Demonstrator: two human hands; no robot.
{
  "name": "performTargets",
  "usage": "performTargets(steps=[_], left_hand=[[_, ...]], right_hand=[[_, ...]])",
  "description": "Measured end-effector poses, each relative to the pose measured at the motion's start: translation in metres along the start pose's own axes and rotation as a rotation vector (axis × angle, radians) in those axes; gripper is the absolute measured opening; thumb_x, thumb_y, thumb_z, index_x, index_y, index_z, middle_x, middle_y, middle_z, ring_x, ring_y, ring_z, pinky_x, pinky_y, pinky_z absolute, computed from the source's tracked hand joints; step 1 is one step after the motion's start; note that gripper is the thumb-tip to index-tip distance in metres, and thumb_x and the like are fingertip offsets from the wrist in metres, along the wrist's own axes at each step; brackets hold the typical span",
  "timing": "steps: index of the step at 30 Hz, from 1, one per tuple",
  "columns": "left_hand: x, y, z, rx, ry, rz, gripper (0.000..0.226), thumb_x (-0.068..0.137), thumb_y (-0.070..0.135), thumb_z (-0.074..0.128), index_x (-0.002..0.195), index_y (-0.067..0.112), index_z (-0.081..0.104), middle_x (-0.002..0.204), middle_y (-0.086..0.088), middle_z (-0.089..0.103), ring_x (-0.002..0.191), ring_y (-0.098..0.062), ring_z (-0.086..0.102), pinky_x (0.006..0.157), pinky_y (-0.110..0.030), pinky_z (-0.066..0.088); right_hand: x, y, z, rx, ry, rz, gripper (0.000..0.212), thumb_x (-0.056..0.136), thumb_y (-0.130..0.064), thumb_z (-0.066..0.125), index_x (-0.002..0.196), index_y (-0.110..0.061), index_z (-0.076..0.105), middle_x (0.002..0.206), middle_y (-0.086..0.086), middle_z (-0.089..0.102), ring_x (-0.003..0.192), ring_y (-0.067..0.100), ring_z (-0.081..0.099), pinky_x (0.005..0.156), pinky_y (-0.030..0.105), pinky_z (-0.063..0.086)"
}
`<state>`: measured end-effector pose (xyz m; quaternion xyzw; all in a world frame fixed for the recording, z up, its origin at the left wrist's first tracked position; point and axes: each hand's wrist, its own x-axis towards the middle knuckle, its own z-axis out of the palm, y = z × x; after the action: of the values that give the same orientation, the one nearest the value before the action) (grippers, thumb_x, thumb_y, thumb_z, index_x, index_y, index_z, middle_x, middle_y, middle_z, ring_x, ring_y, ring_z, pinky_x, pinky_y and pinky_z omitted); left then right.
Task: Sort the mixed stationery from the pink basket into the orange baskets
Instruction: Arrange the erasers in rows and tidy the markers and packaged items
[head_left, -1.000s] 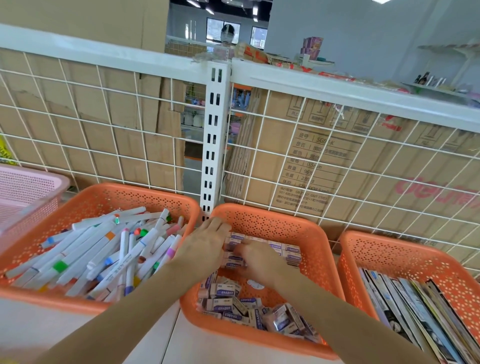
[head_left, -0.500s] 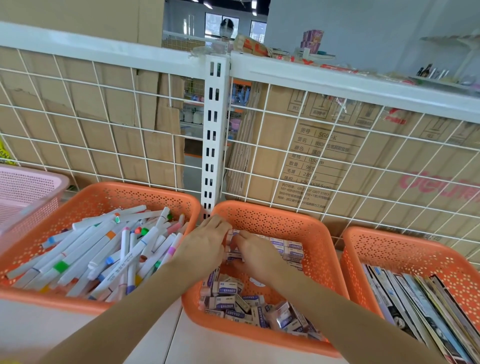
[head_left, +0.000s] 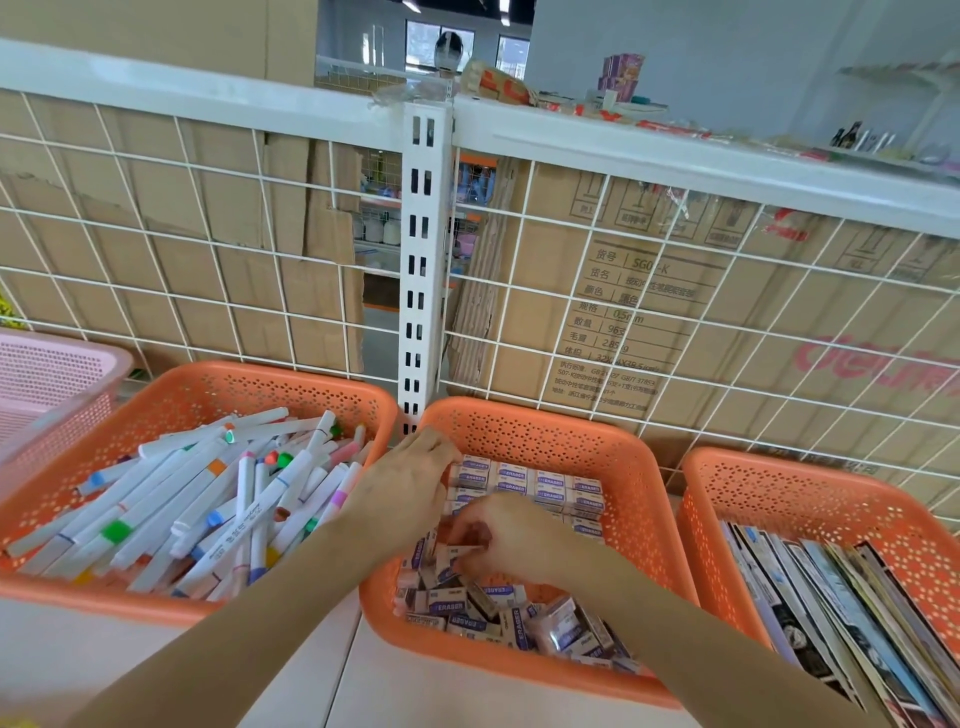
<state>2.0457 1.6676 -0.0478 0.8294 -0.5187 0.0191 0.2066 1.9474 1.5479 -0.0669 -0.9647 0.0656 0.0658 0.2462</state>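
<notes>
Three orange baskets stand in a row. The left basket (head_left: 218, 384) holds several white markers (head_left: 218, 499). In the middle basket (head_left: 613, 467) lie boxed erasers (head_left: 550, 483), stacked neatly at the back and loose at the front. My left hand (head_left: 405, 483) rests with flat fingers against the left end of the stacked erasers. My right hand (head_left: 506, 535) has curled fingers that pinch a loose eraser (head_left: 452, 558) in the basket's middle. The pink basket (head_left: 57, 369) sits at the far left, its contents hidden.
The right orange basket (head_left: 810, 499) holds upright booklets (head_left: 841, 613). A white wire grid panel (head_left: 675, 332) with cardboard boxes behind it backs the shelf, split by a slotted white post (head_left: 422, 270). The white shelf surface (head_left: 374, 691) shows at the front.
My right hand has drawn back from the stacked erasers toward the loose pile and closed on one. My left hand has stayed at the stack's left end.
</notes>
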Motion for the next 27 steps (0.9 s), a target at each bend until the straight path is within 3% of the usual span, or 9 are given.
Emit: performTargets(steps=[2, 4, 7, 10, 14, 16, 20, 24, 27], left_hand=[[0.001, -0.001, 0.0, -0.049, 0.017, 0.072, 0.035, 0.088, 0.001, 0.046, 0.115, 0.017, 0.062, 0.119, 0.004, 0.06, 0.107, -0.017, 0.059, 0.088, -0.033, 0.043], [0.0, -0.001, 0.0, -0.022, -0.071, 0.175, 0.03, 0.09, 0.006, 0.046, 0.109, 0.019, 0.066, 0.109, 0.004, 0.065, 0.098, -0.017, 0.062, 0.078, -0.027, 0.044], [0.001, 0.004, 0.003, 0.226, -0.373, 0.26, 0.026, 0.092, 0.026, 0.048, 0.114, 0.023, 0.063, 0.11, 0.004, 0.064, 0.103, -0.014, 0.057, 0.078, -0.026, 0.041], [0.005, 0.011, 0.01, 0.336, -0.544, 0.237, 0.033, 0.086, 0.033, 0.062, 0.117, 0.021, 0.059, 0.113, 0.002, 0.06, 0.106, -0.016, 0.054, 0.075, -0.027, 0.037], [0.009, 0.011, 0.015, 0.35, -0.584, 0.209, 0.035, 0.082, 0.028, 0.066, 0.114, 0.019, 0.057, 0.112, -0.001, 0.059, 0.107, -0.02, 0.053, 0.077, -0.031, 0.038], [0.009, 0.009, 0.016, 0.34, -0.608, 0.201, 0.035, 0.082, 0.027, 0.066, 0.113, 0.018, 0.055, 0.113, -0.002, 0.058, 0.106, -0.021, 0.053, 0.078, -0.032, 0.039], [0.009, 0.006, 0.014, 0.138, -0.567, 0.182, 0.025, 0.083, 0.024, 0.066, 0.105, 0.017, 0.054, 0.102, 0.002, 0.059, 0.096, -0.015, 0.053, 0.076, -0.029, 0.039], [0.011, 0.006, 0.009, -0.266, -0.391, 0.091, 0.01, 0.087, 0.019, 0.063, 0.092, 0.022, 0.055, 0.09, 0.008, 0.056, 0.075, 0.003, 0.052, 0.067, -0.013, 0.041], [0.012, 0.011, 0.01, -0.482, -0.333, 0.039, 0.008, 0.088, 0.012, 0.062, 0.094, 0.015, 0.059, 0.089, 0.008, 0.055, 0.068, 0.013, 0.052, 0.061, -0.006, 0.04]], right_hand=[[-0.003, 0.004, -0.004, 0.089, 0.049, 0.062, 0.023, 0.078, -0.016, 0.072, 0.099, -0.008, 0.067, 0.076, -0.005, 0.058, 0.063, 0.007, 0.051, 0.057, 0.017, 0.041], [-0.009, 0.011, -0.011, 0.214, 0.074, 0.134, 0.019, 0.08, -0.014, 0.071, 0.097, -0.008, 0.064, 0.077, 0.001, 0.06, 0.061, 0.014, 0.059, 0.058, 0.029, 0.051], [-0.019, 0.021, -0.017, 0.316, 0.073, 0.196, 0.012, 0.082, -0.014, 0.072, 0.092, -0.013, 0.065, 0.079, 0.013, 0.066, 0.059, 0.018, 0.063, 0.062, 0.034, 0.056], [-0.026, 0.025, -0.02, 0.298, 0.085, 0.205, 0.011, 0.08, -0.016, 0.074, 0.089, -0.013, 0.067, 0.079, 0.017, 0.066, 0.061, 0.018, 0.062, 0.063, 0.033, 0.054], [-0.03, 0.028, -0.019, 0.257, 0.094, 0.203, 0.018, 0.077, -0.015, 0.076, 0.075, -0.027, 0.062, 0.068, -0.003, 0.057, 0.059, 0.007, 0.054, 0.059, 0.024, 0.044], [-0.032, 0.029, -0.018, 0.293, 0.092, 0.204, 0.025, 0.076, -0.013, 0.076, 0.072, -0.031, 0.059, 0.069, -0.006, 0.056, 0.064, 0.01, 0.053, 0.064, 0.029, 0.046], [-0.037, 0.027, -0.017, 0.446, 0.083, 0.197, 0.017, 0.078, -0.009, 0.074, 0.084, -0.019, 0.063, 0.069, -0.001, 0.061, 0.067, 0.018, 0.061, 0.073, 0.038, 0.054], [-0.04, 0.02, -0.017, 0.59, 0.1, 0.208, 0.022, 0.081, -0.003, 0.07, 0.101, -0.007, 0.063, 0.068, 0.0, 0.06, 0.059, 0.01, 0.06, 0.06, 0.022, 0.054], [-0.04, 0.018, -0.015, 0.659, 0.144, 0.225, 0.029, 0.082, -0.001, 0.068, 0.11, -0.001, 0.062, 0.07, 0.0, 0.061, 0.058, 0.008, 0.06, 0.06, 0.019, 0.053]])
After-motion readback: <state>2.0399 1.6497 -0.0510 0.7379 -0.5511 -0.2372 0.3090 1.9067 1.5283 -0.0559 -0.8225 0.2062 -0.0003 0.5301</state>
